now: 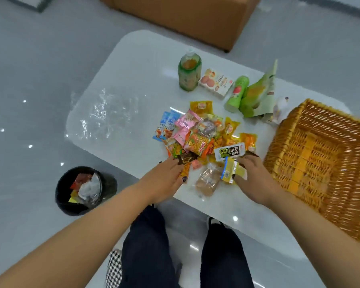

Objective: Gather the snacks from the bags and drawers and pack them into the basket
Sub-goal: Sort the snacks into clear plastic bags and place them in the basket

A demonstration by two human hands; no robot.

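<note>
The wicker basket [312, 163] at about three o'clock on the white table [133, 80] shows only its bare woven floor, so by my judgement packing has hardly begun: the snacks are gathered but none are in yet. The pile of small snack packets [200, 132] lies at the table's centre; toward twelve o'clock stand a green-capped bottle [189, 74], a cake box [216, 83], a green tube [237, 93] and a green pouch [258, 94]. The left hand [164, 179], fingers curled, pinches a dark brown wrapper [185, 158] at the pile's six o'clock edge. The right hand [256, 179] grips a yellow packet [231, 170] and a white sachet [229, 153], just beside the basket's nine o'clock rim. A black bin [83, 190] sits on the floor at eight o'clock
</note>
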